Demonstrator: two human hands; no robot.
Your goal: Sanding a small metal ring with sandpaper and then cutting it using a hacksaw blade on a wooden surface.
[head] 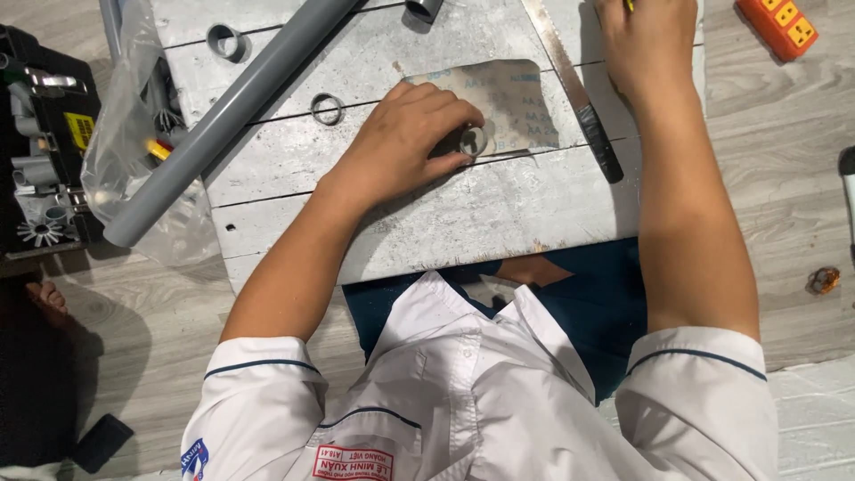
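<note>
My left hand (405, 134) presses a short grey pipe ring (473, 140) down on a sheet of sandpaper (517, 98) that lies on a white wooden board (499, 209). My right hand (646, 40) rests at the board's far right, near the top edge of the view, its fingers closed around something thin that is mostly hidden. A hacksaw blade with a taped black handle (583, 111) lies diagonally between the two hands.
A long grey pipe (227, 116) crosses the board's left side. Two cut pipe rings (327, 109) (225, 41) lie near it. A clear plastic bag (129, 116) and a black box of parts (40, 142) sit left. An orange power strip (784, 25) lies far right.
</note>
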